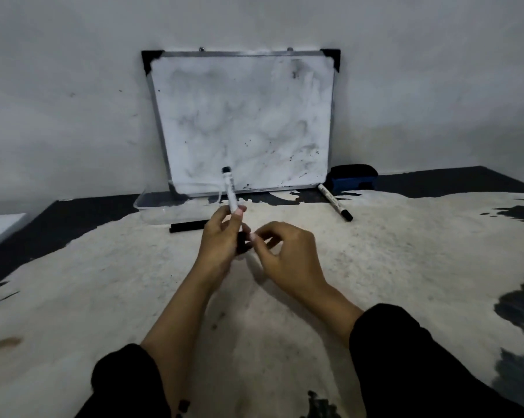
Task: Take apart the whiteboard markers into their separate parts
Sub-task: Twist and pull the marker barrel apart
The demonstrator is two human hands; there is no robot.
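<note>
White-barrelled, the marker (232, 193) stands nearly upright above the rug (103, 282), its black end up and tilted slightly left. The left hand (221, 239) clamps its lower barrel; the right hand (284, 254) pinches the black cap (241, 243) below. A crooked pull could likely fling the cap or ink the fingers.

Both forearms reach forward from black sleeves, bare from mid-forearm, converging near the middle of the view. Left hand (221, 236) raised, back toward the camera, fingers curled shut around a marker (231, 191) held nearly upright, thumb tip pressed on the barrel. Right hand (284, 251) just beside it, slightly lower, back up, wrist bent inward; thumb and forefinger pinched toward the marker's dark lower end. Whether they grip it: cannot tell.
</note>
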